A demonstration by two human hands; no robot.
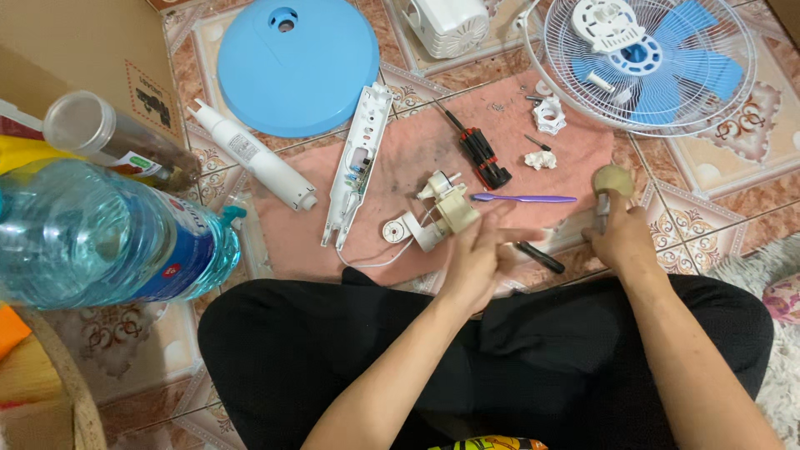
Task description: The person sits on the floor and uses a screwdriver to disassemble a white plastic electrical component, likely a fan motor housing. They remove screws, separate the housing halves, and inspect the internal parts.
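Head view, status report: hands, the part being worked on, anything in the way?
Left hand open, blurred, by the beige switch part. Right hand gripping a tan-capped piece. Purple toothbrush and black tool lie between.

We hold our left hand (482,250) open, fingers spread and blurred; our right hand (621,233) is curled closed, both forearms extended.

Pink cloth (417,158); blue round base (296,67); purple toothbrush (523,198); white grille (575,92), blue blades (700,71); patterned floor tiles (733,167).
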